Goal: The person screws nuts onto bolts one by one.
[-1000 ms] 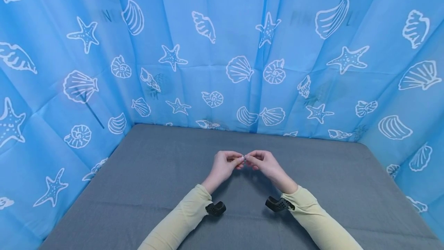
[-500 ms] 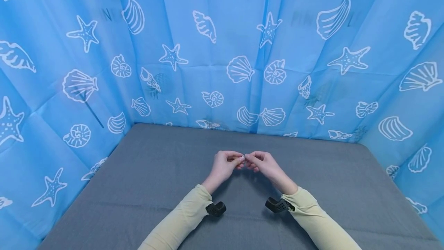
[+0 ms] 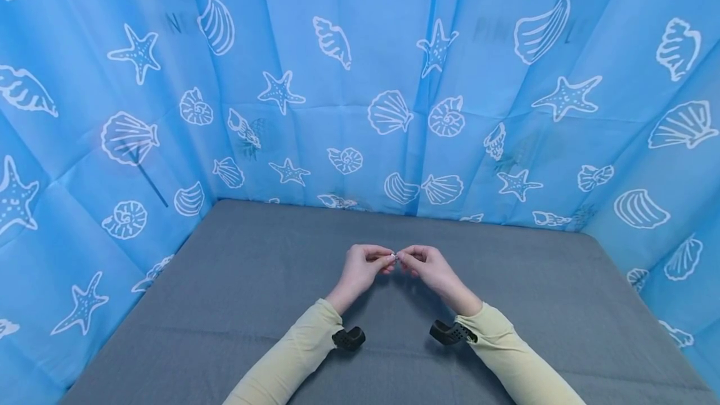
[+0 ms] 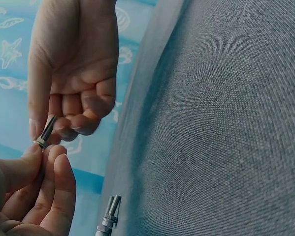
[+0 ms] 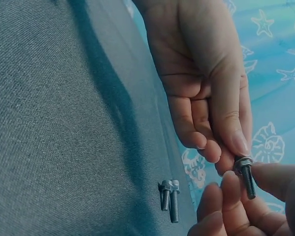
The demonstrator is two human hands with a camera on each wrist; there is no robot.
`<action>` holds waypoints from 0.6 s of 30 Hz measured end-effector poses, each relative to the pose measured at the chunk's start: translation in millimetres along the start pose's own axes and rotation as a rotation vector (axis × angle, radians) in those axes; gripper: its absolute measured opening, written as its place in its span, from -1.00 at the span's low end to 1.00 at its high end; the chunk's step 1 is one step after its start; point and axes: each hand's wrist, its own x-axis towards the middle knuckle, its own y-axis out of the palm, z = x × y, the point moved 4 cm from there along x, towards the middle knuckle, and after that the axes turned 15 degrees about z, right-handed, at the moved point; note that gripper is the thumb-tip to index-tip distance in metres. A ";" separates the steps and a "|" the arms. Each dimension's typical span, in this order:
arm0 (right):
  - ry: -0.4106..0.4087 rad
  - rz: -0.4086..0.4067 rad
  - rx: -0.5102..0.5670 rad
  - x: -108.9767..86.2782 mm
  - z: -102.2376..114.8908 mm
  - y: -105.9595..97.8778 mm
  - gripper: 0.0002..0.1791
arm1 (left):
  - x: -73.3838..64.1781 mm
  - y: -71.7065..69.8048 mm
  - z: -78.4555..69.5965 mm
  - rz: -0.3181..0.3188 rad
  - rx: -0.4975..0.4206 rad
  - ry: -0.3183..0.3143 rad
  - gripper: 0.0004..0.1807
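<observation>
In the head view my left hand (image 3: 362, 267) and right hand (image 3: 430, 267) meet fingertip to fingertip over the grey cloth. Between them is a small metal bolt (image 5: 248, 179) with a hex part and a washer-like ring near one end. In the right wrist view my right hand (image 5: 201, 73) pinches that ringed end, and its threaded shank points towards my left hand (image 5: 241, 211). My left thumb and fingers close around the hex part from both sides. The left wrist view has the shank (image 4: 48, 129) sticking up between the fingers.
Two more bolts (image 5: 170, 199) lie side by side on the grey cloth (image 5: 63, 123), below the hands. A blue curtain (image 3: 349, 80) with white shells and starfish surrounds the table. Black wrist mounts (image 3: 349, 338) sit at both pale yellow sleeves.
Both arms stay nearly in place. The fingertips make small movements around the bolt, with the gap between the hands slightly wider half a second ago.
</observation>
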 end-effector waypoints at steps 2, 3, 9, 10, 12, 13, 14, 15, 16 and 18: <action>0.008 -0.002 0.008 -0.2 -0.7 0.7 -0.70 | -1.9 -0.1 -4.4 0.002 -0.005 -0.005 -0.85; 0.005 0.004 0.010 -0.1 -0.7 0.7 -0.69 | -1.3 -0.6 -2.9 0.005 -0.007 -0.009 -0.85; -0.041 0.025 0.031 -1.3 4.0 0.5 -0.73 | 10.7 -4.0 23.9 0.007 -0.024 -0.004 -0.85; -0.046 0.024 0.032 -1.2 4.5 0.1 -0.73 | 12.2 -4.4 27.7 0.008 -0.023 -0.006 -0.86; -0.060 0.030 0.029 -0.8 4.6 -0.7 -0.71 | 13.4 -4.8 31.0 0.011 -0.017 -0.009 -0.87; -0.065 0.030 0.024 -0.9 4.9 -0.8 -0.71 | 13.8 -4.8 31.9 0.013 -0.011 -0.011 -0.88; -0.069 0.030 0.021 -0.7 5.0 -0.9 -0.70 | 14.2 -4.8 32.2 0.015 -0.002 -0.010 -0.88; -0.072 0.029 0.021 -0.4 4.6 -1.2 -0.70 | 14.5 -4.7 32.3 0.018 0.006 -0.008 -0.89; -0.075 0.028 0.020 -0.1 4.2 -1.3 -0.70 | 14.6 -4.7 32.4 0.019 0.014 -0.009 -0.89; -0.072 0.025 0.020 0.1 4.1 -0.9 -0.71 | 14.9 -4.6 31.5 0.018 0.030 -0.003 -0.89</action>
